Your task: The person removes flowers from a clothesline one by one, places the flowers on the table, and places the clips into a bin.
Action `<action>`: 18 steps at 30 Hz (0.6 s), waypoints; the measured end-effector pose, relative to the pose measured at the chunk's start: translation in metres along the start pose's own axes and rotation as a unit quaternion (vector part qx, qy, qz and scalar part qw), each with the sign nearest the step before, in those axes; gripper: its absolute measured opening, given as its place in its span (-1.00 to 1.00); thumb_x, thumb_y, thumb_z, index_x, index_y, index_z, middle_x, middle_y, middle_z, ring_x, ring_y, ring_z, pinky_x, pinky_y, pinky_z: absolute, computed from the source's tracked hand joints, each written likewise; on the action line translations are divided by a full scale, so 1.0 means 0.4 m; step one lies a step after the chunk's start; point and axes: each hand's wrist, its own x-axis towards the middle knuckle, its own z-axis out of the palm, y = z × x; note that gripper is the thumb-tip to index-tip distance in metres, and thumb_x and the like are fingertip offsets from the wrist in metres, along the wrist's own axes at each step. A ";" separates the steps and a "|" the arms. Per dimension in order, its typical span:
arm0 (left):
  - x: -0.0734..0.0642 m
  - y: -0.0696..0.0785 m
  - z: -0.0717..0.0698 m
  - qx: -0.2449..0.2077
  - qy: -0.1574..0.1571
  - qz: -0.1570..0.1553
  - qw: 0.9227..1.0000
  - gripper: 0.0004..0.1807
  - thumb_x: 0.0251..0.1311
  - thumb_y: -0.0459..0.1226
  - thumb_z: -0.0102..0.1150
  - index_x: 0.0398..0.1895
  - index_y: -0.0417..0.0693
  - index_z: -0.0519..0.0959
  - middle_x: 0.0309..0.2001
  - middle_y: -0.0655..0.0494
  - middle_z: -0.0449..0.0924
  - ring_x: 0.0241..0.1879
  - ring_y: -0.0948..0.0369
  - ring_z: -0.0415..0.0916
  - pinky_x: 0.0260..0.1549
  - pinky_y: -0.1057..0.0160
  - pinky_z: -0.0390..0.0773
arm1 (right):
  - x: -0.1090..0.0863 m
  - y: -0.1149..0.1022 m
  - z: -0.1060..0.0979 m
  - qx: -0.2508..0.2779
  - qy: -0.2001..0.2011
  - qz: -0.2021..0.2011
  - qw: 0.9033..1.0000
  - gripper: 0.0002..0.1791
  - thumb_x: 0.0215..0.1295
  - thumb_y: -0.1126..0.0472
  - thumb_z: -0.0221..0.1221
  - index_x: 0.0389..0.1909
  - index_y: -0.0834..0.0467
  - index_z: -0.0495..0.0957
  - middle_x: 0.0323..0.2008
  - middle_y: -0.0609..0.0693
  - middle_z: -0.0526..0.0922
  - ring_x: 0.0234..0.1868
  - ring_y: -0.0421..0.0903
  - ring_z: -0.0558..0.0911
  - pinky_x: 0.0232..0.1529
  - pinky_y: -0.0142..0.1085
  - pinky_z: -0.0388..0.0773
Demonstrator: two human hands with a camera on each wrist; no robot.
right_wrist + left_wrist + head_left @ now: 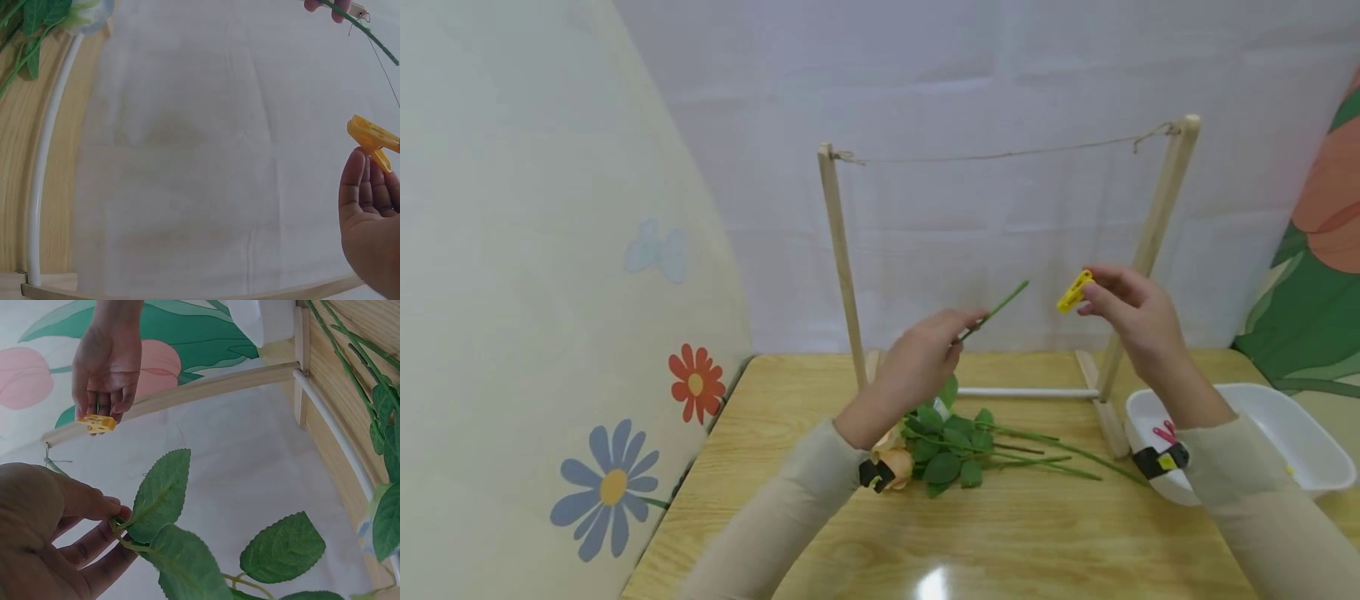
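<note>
My left hand (917, 354) pinches the green stem (1006, 302) of a flower between thumb and fingers, its cut end pointing up and right. Serrated leaves (164, 490) hang from this stem in the left wrist view. A pale bloom (92, 15) shows at the top left of the right wrist view; whether it belongs to the held stem I cannot tell. To the right, my right hand (1138, 321) holds a yellow clothespin (1074, 292) by its fingertips, a short gap from the stem's end. Both hands are below a thin twine (992, 156).
The twine spans two wooden posts (842, 258) of a frame with a white bottom rod (1030, 392). Several leafy stems (1037, 458) with peach roses (895, 468) lie on the wooden table (1000, 542). A white basin (1300, 425) with red clothespins (1165, 432) stands at right.
</note>
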 end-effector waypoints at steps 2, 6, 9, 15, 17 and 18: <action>0.001 0.005 0.006 0.011 -0.005 0.010 1.000 -0.40 0.33 -0.53 0.16 0.42 -0.02 0.42 0.20 0.01 0.61 0.11 0.08 0.62 0.02 0.23 0.67 | -0.007 0.003 -0.008 -0.008 0.005 0.003 1.000 -0.78 0.41 0.41 0.18 0.03 0.32 0.60 -0.19 -0.01 0.65 -0.27 -0.17 0.66 -0.21 -0.45 0.67; 0.004 0.015 0.020 0.046 -0.018 0.030 0.998 -0.40 0.36 -0.53 0.11 0.43 -0.01 0.40 0.19 0.01 0.62 0.09 0.10 0.63 -0.06 0.26 0.69 | -0.021 0.007 -0.025 -0.012 0.011 0.010 1.000 -0.77 0.41 0.40 0.19 0.04 0.30 0.60 -0.19 -0.02 0.65 -0.27 -0.20 0.65 -0.20 -0.47 0.67; 0.003 0.019 0.033 0.066 -0.029 0.035 0.997 -0.41 0.40 -0.52 0.05 0.45 0.02 0.38 0.17 0.03 0.63 0.04 0.11 0.64 -0.23 0.36 0.68 | -0.031 0.012 -0.037 0.003 0.012 0.012 1.000 -0.78 0.41 0.42 0.17 0.03 0.30 0.61 -0.19 -0.01 0.65 -0.26 -0.18 0.66 -0.20 -0.46 0.67; 0.004 0.035 0.039 0.109 -0.043 0.045 0.992 -0.38 0.39 -0.54 0.03 0.46 0.09 0.37 0.11 0.11 0.64 -0.08 0.19 0.64 -0.55 0.50 0.48 | -0.051 0.018 -0.066 0.006 0.018 0.028 0.999 -0.76 0.42 0.41 0.16 0.03 0.18 0.64 -0.14 -0.03 0.65 -0.21 -0.20 0.65 -0.16 -0.46 0.67; 0.004 0.045 0.035 0.125 -0.044 0.051 0.990 -0.37 0.38 -0.54 0.05 0.45 0.11 0.38 0.11 0.14 0.64 -0.08 0.20 0.64 -0.60 0.51 0.43 | -0.057 0.016 -0.076 0.007 0.024 0.031 0.999 -0.76 0.43 0.40 0.16 0.03 0.14 0.65 -0.13 -0.04 0.65 -0.20 -0.19 0.66 -0.16 -0.46 0.67; 0.004 0.050 0.035 0.133 -0.045 0.056 0.988 -0.37 0.37 -0.54 0.06 0.44 0.11 0.38 0.11 0.15 0.64 -0.07 0.21 0.64 -0.62 0.52 0.40 | -0.060 0.015 -0.081 0.010 0.026 0.032 0.999 -0.76 0.43 0.40 0.16 0.03 0.14 0.65 -0.13 -0.04 0.65 -0.19 -0.19 0.66 -0.15 -0.46 0.67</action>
